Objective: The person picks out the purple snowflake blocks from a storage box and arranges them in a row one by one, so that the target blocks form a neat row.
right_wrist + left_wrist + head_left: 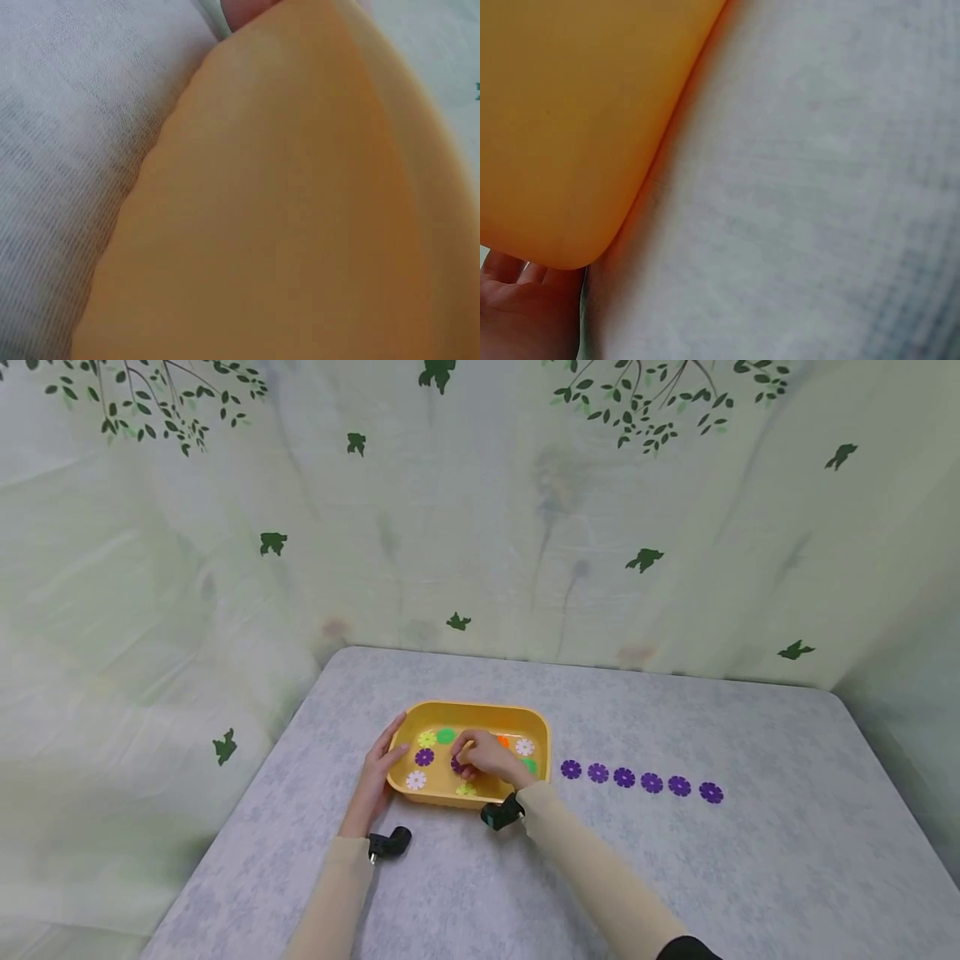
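A yellow plastic tray (480,707) sits on the table, holding several flower-shaped pieces. My left hand (373,770) grips the tray's left end, thumb over the rim and fingers along the outside. In the left wrist view, that hand (525,319) shows beside the tray's outer wall (577,127). My right hand (489,755) reaches over the near rim with curled fingers, its fingertips at a purple flower piece (455,766) that they partly cover. Another purple flower piece (424,757) lies left of it. Mostly the tray's wall (255,195) fills the right wrist view.
White (416,780), yellow (427,739), green (446,736) and orange (503,741) pieces lie in the tray. Right of it, several purple flower pieces (625,777) form a row on the grey table (750,877). A leaf-patterned curtain (480,543) hangs behind the table.
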Tool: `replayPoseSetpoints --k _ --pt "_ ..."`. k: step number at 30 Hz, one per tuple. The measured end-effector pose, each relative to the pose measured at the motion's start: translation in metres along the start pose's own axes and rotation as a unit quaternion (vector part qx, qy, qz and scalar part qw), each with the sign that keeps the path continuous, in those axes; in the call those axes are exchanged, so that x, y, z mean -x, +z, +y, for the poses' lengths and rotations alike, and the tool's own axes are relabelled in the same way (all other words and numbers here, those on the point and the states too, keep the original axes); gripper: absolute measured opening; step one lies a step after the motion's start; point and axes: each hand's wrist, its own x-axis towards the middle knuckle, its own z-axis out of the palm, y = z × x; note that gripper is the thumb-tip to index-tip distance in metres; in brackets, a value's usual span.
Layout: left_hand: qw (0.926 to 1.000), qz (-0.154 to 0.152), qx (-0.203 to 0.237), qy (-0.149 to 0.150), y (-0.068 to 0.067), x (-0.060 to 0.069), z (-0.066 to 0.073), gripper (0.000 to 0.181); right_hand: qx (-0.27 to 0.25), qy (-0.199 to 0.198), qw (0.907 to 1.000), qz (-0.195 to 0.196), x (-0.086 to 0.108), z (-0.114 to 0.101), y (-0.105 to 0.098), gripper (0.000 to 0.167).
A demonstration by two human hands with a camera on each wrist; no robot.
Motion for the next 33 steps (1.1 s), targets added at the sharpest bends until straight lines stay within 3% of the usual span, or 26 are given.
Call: replayPoseSetpoints --k 9,16,26,33 --pt "0.9999 0.001 0.010 -0.004 0.000 0.000 0.001 0.054 -0.063 -0.039 0.9972 -0.005 0.024 -0.001 -0.044 0.015" --pt "1.0000 -0.003 0.006 -0.006 -0.001 0.000 0.001 0.053 -0.077 -0.051 0.9950 0.037 0.054 0.009 -0.092 0.021" --pt "0.9999 -0.009 0.004 -0.003 -0.002 -0.001 0.000 0.053 -0.081 -0.057 0.9860 0.134 0.117 0.060 -0.170 0.030" --pt "0.9999 -0.010 0.001 0.003 -0.002 -0.001 0.000 0.053 -0.067 -0.031 0.9744 0.212 0.171 0.104 -0.215 0.036"
